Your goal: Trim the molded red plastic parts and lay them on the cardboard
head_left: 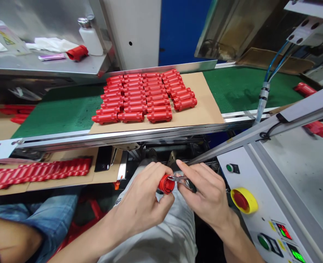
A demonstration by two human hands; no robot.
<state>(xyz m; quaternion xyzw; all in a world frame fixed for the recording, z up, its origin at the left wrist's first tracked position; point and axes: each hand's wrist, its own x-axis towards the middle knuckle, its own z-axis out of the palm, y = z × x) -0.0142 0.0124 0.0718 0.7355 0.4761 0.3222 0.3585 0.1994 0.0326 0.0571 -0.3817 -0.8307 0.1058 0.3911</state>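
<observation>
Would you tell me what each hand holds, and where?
The left hand grips a red plastic cylinder by its body; the right hand holds small pliers by the handles.

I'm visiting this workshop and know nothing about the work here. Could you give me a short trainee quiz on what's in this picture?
1. One hand holds the red ribbed plastic part, the other small metal pliers. Which hand holds the part?
2. True or false: rows of matching red parts lie on a cardboard sheet on a green conveyor belt.
3. Fill in the blank: the round red button on the panel sits in a ____ collar.

Key:
1. The left hand; the right hand holds the pliers.
2. True.
3. Yellow: a yellow collar.
</observation>
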